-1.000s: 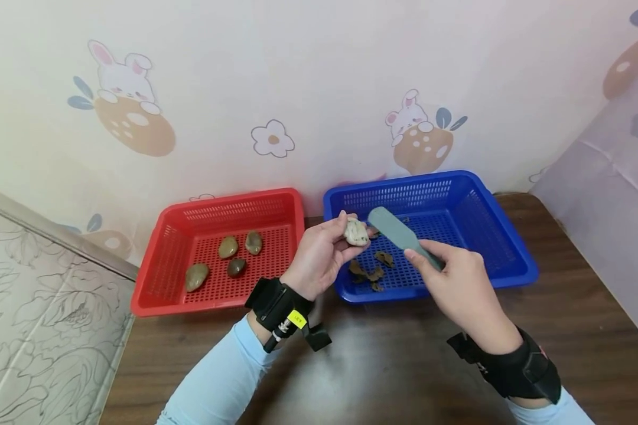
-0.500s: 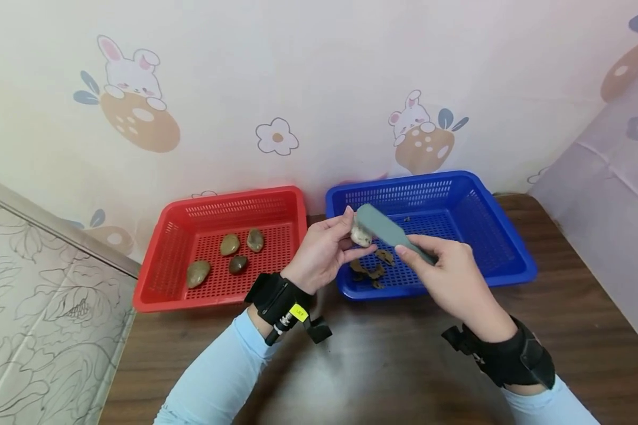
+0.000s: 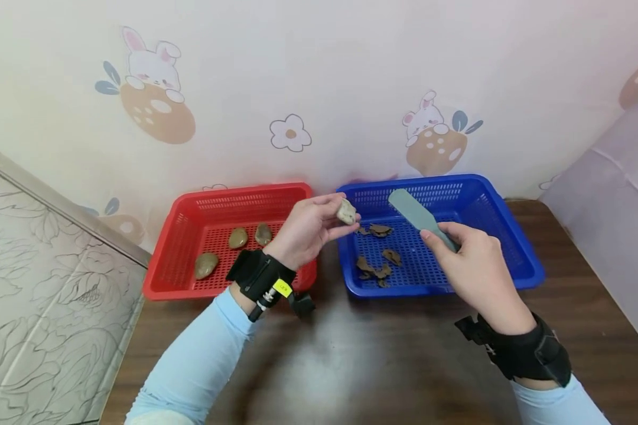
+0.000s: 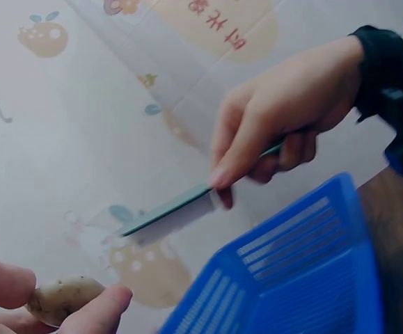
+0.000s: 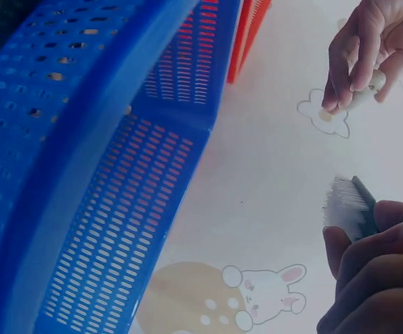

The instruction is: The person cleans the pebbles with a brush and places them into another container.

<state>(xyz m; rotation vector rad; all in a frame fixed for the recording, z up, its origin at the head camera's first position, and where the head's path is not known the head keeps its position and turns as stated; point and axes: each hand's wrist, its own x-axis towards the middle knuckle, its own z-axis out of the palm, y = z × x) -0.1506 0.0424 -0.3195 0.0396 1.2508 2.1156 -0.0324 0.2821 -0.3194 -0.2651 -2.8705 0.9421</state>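
My left hand (image 3: 304, 231) pinches a pale, dark-specked stone (image 3: 347, 212) between thumb and fingers, in the gap between the two baskets. In the left wrist view the same stone (image 4: 63, 299) shows at the lower left. My right hand (image 3: 475, 267) grips a grey-green brush (image 3: 417, 213) by its handle, above the blue basket (image 3: 441, 289). White bristles (image 5: 344, 209) on the brush's underside appear in the right wrist view. Brush and stone are apart. On the left stands the red basket (image 3: 162, 265), holding brown-green stones (image 3: 206, 265); my left hand and wrist cover part of it.
Bits of brown, leaf-like debris (image 3: 372, 268) lie in the left part of the blue basket. Both baskets stand on a dark wooden table (image 3: 351, 366), close to a wall (image 3: 340, 71) with rabbit prints.
The brush was over the stone half a second ago and is now off it, to the right. My left hand has shifted left with the stone, partly over the red basket.
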